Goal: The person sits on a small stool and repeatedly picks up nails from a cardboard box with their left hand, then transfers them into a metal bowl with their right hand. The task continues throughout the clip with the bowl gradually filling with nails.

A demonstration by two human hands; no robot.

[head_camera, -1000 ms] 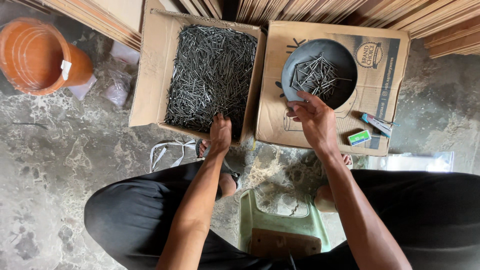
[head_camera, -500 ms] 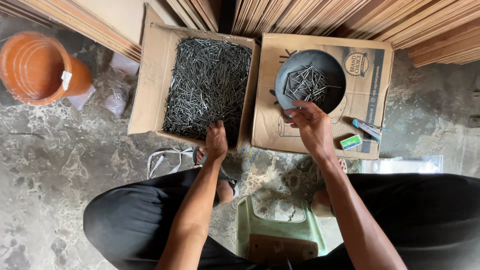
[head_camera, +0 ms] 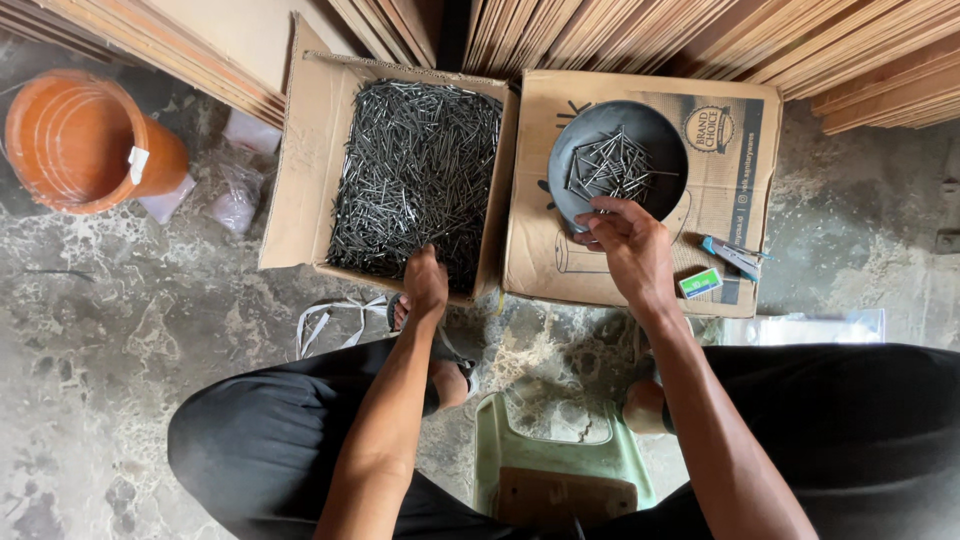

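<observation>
Two cardboard boxes stand side by side — an open box (head_camera: 300,150) heaped with dark nails (head_camera: 415,170), far too many to count, and a closed box (head_camera: 640,270) beside it. One dark round bowl (head_camera: 660,135) sits on the closed box, holding a small pile of nails (head_camera: 605,165) — uncountable too. One orange bucket (head_camera: 85,140). One green stool (head_camera: 560,460). One small green-and-white packet (head_camera: 701,283). Two hands: left hand (head_camera: 425,280), right hand (head_camera: 630,245).
</observation>
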